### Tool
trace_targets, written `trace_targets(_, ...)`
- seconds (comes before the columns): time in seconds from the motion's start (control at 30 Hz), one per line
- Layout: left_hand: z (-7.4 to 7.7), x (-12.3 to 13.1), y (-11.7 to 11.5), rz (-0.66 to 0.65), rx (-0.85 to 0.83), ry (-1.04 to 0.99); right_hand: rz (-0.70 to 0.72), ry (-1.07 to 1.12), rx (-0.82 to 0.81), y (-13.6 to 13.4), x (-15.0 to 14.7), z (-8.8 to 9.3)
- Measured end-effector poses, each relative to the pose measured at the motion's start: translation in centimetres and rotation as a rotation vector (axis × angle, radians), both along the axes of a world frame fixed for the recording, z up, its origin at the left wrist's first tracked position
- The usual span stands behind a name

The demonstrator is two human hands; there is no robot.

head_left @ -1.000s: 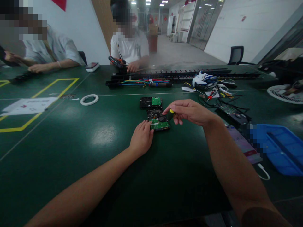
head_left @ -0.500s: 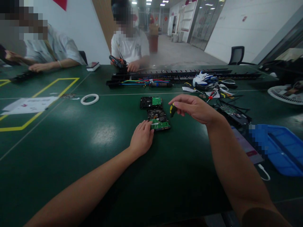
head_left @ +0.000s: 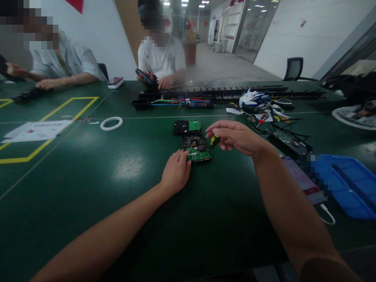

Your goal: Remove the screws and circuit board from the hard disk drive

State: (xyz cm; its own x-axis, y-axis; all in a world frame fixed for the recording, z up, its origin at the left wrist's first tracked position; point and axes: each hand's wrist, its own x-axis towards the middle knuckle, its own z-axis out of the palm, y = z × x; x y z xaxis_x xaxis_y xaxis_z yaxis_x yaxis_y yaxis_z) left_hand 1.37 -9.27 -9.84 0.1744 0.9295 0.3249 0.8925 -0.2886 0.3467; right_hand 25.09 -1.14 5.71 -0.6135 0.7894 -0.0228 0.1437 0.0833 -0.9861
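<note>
A hard drive (head_left: 198, 148) with a green circuit board lies on the green table. My left hand (head_left: 176, 171) is on its left edge, fingertips over the board and thumb against the near side. Just right of the drive, slightly above it, is my right hand (head_left: 235, 136). Thumb and fingers there are closed around a short screwdriver (head_left: 214, 141) with a yellow-and-black handle; its tip cannot be made out. Directly behind the first drive lies a second hard drive (head_left: 187, 127), black with a smaller green board.
Colored wires (head_left: 170, 102) and long black strips lie across the back. Gloves (head_left: 254, 98), a red screwdriver (head_left: 263, 118) and another circuit-board unit (head_left: 289, 141) are to the right. A blue tray (head_left: 352, 192) sits nearer. A tape roll (head_left: 111, 123) is left. Two people sit opposite.
My right hand has shifted slightly left and down, and the screwdriver has tilted in its fingers. The left hand and the hard drives look unmoved.
</note>
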Motion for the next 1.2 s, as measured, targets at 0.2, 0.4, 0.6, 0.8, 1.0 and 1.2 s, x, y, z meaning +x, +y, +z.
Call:
trace_targets(0.2, -0.3, -0.1, 0.2, -0.006, 0.016, -0.008, 0.086, 0.055, -0.095, 0.1, -0.1, 0.0)
trace_targets(0.4, -0.4, -0.1, 0.1, 0.003, 0.026, -0.011, 0.003, 0.167, -0.173, 0.4, 0.0, -0.2)
trace_targets(0.6, -0.1, -0.2, 0.0, -0.003, 0.017, -0.004, -0.094, 0.055, 0.009, 0.9, 0.7, -0.2)
trace_targets(0.8, -0.2, -0.2, 0.1, 0.006, 0.003, -0.019, -0.208, -0.042, 0.135, 1.3, 1.1, -0.2)
trace_targets(1.0, -0.4, -0.1, 0.2, -0.007, 0.017, -0.032, -0.130, -0.028, 0.044, 0.2, 0.0, 0.0)
trace_targets(1.2, -0.6, -0.1, 0.3, -0.020, 0.029, -0.018, 0.022, 0.066, -0.068, 0.0, -0.5, -0.3)
